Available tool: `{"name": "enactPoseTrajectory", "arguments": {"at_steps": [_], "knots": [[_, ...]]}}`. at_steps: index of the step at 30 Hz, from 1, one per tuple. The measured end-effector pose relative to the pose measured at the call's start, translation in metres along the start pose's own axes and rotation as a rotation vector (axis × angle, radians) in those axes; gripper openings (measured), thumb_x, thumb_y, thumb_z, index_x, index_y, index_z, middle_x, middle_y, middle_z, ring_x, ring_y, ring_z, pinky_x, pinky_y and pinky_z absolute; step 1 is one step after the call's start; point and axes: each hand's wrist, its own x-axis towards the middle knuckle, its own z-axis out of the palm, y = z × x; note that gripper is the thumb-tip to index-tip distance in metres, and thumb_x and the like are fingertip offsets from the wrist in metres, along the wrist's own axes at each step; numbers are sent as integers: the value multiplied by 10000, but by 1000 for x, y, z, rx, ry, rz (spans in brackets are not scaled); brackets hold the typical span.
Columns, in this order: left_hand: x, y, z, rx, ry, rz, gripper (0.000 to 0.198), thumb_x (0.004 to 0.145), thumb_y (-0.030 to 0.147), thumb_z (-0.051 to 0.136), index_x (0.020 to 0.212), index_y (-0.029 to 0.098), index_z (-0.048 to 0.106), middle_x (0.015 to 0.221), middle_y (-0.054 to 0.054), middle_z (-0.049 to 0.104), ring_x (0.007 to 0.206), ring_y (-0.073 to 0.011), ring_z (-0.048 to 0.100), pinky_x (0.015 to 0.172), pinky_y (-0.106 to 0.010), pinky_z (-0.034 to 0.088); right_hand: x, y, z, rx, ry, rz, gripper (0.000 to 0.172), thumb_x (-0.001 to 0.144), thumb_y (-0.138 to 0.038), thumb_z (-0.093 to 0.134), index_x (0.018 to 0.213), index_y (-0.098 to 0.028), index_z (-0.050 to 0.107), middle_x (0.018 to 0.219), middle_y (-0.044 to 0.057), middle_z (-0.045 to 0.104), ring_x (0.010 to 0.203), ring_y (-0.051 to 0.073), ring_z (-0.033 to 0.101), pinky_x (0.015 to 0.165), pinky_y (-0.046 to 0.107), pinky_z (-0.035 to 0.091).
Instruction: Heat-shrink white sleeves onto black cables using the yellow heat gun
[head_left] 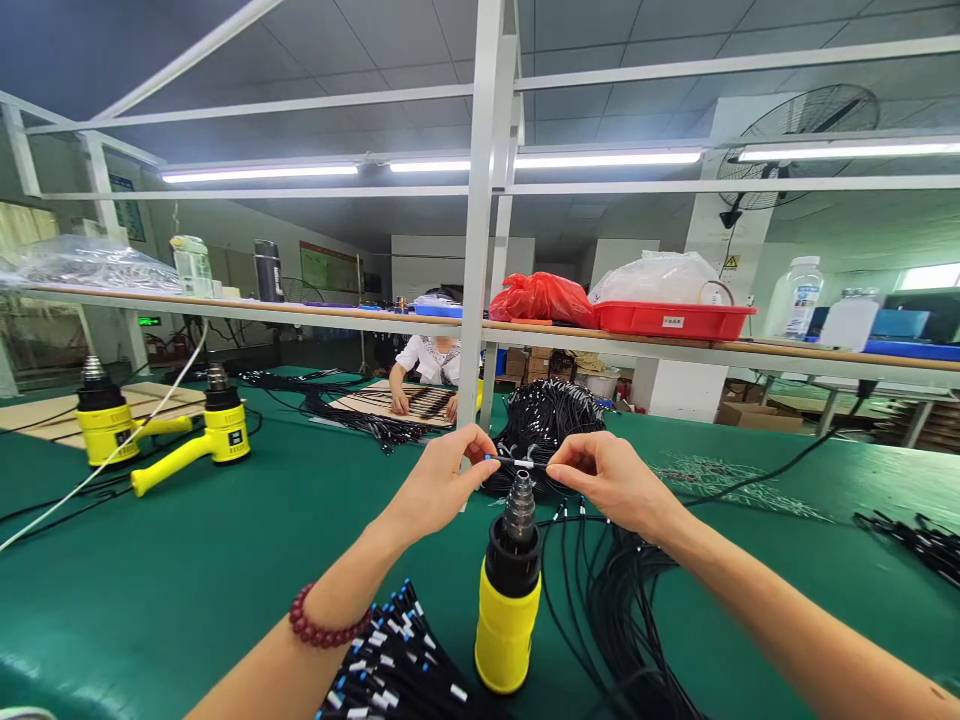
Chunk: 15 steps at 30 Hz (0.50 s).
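Pinched between my left hand and my right hand is a thin black cable with a white sleeve, stretched level. A blue bit shows at my left fingertips. Just below the cable is the metal nozzle of an upright yellow heat gun. Both hands are closed on the cable, one on each side of the nozzle. To the lower left lies a bundle of black cables with white and blue ends. More long black cables curve down on the right of the heat gun.
Two more yellow heat guns stand at left. Behind my hands is a cable heap by a white post. A shelf crosses above the green table. A person works opposite.
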Motion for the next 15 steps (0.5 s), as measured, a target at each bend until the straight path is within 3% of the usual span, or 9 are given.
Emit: {"name": "enactPoseTrajectory", "arguments": {"at_steps": [4, 7, 10, 15], "knots": [[-1, 4, -2, 94, -15, 20, 393, 943, 415, 395, 656, 178, 521, 612, 31, 523, 566, -119, 427, 548, -247, 294, -3, -2, -3, -72, -58, -22, 306, 878, -295, 503, 672, -161, 686, 588, 6, 616, 515, 112, 462, 506, 243, 315], [-1, 5, -2, 111, -28, 8, 467, 956, 434, 352, 594, 175, 493, 560, 34, 486, 531, -113, 410, 538, -250, 281, -5, -3, -3, -82, -93, -40, 368, 905, -310, 455, 652, -163, 679, 563, 1, 590, 491, 105, 443, 488, 240, 302], [-1, 5, 0, 98, 10, 13, 393, 932, 413, 429, 642, 173, 542, 596, 32, 515, 574, -124, 445, 558, -247, 309, -5, -2, 0, -64, -74, -40, 321, 879, -320, 477, 671, -165, 666, 580, 1, 595, 510, 111, 458, 493, 237, 310], [-4, 2, 1, 31, 81, 79, 153, 906, 285, 509, 913, 169, 608, 880, -6, 647, 814, -148, 562, 705, -248, 401, -3, 11, -1, -109, 36, 18, 304, 852, -376, 506, 704, -165, 668, 617, 17, 630, 546, 135, 508, 511, 251, 332]]}}
